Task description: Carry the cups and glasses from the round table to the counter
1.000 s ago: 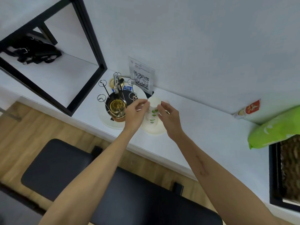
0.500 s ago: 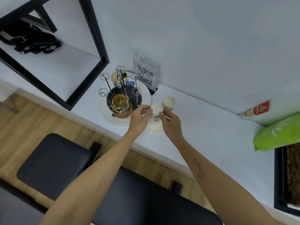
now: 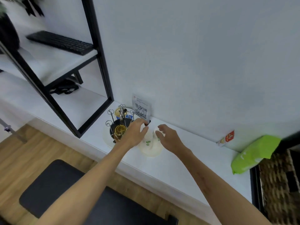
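Two small white cups with green leaf prints stand on a white saucer (image 3: 151, 151) on the white counter (image 3: 186, 164). My left hand (image 3: 134, 133) curls its fingers over the top of the left cup (image 3: 147, 141), and my right hand (image 3: 168, 138) pinches the top of the right cup (image 3: 157, 133). The picture is blurred, so how firmly either cup is held is unclear. A gold-tinted glass (image 3: 120, 129) sits on a wire cup rack (image 3: 113, 125) just left of my left hand.
A QR-code sign (image 3: 141, 109) stands against the wall behind the cups. To the left a black-framed shelf (image 3: 100, 62) carries a keyboard (image 3: 60, 42). A green packet (image 3: 254, 153), a red-and-white sachet (image 3: 226, 138) and a wicker basket (image 3: 276, 184) are at right. A black bench (image 3: 65, 192) stands below.
Both hands pinched one cup together; now they have parted, each on its own cup. The view has tilted up, showing more of the shelf and wall.
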